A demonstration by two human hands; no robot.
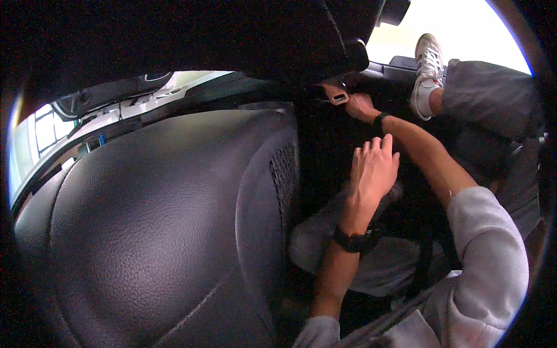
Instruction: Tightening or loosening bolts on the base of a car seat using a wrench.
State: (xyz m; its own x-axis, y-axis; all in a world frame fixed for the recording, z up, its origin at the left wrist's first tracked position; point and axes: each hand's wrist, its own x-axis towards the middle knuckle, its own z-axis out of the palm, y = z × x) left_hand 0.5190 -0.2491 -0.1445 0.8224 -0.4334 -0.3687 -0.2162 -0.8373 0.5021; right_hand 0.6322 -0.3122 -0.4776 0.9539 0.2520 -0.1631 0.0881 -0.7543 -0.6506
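Note:
My right hand (362,108) reaches into the dark space by the door opening. Its fingers are closed at the end of a small copper-pink piece (336,94) with a dark slot in its face; its exact kind does not show. Nearer to me, my left hand (375,165) hangs over the dark footwell, palm down, fingers stretched out and nothing in them. Each wrist carries a black band.
A large black leather car seat (145,214) fills the left side. My bent leg in grey trousers (481,98) and a white shoe (428,64) rest near the bright door opening. Dark trim (355,55) overhangs the far side. Another dark car (110,95) shows through the far-left window.

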